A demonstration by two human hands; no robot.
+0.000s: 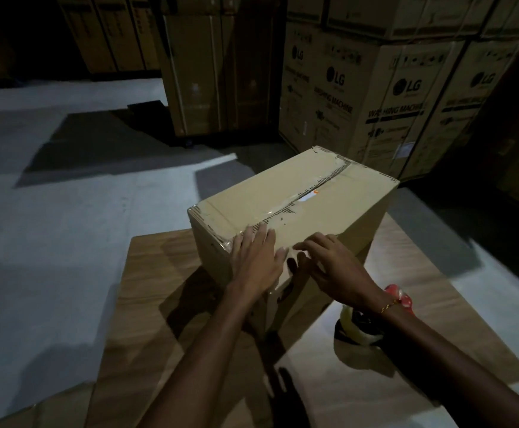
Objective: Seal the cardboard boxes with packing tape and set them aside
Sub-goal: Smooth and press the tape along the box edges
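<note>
On the tabletop (147, 273) sits the box (298, 205). My left hand (255, 257) and right hand (332, 267) lie flat, fingers spread, holding nothing. I should rub the tape (286, 211) down slowly.

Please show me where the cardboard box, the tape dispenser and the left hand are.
cardboard box (338, 208): head view, top right flap.
tape dispenser (357, 330): head view, tape roll.
left hand (256, 259): head view, back of hand.

I am working in dim light. A bright patch is falling on the floor (66, 236) at left; my arms are casting hard shadows on the near cardboard sheet (147, 273). Far stacked cartons (375, 97) are bowing and softening towards the edges.
</note>
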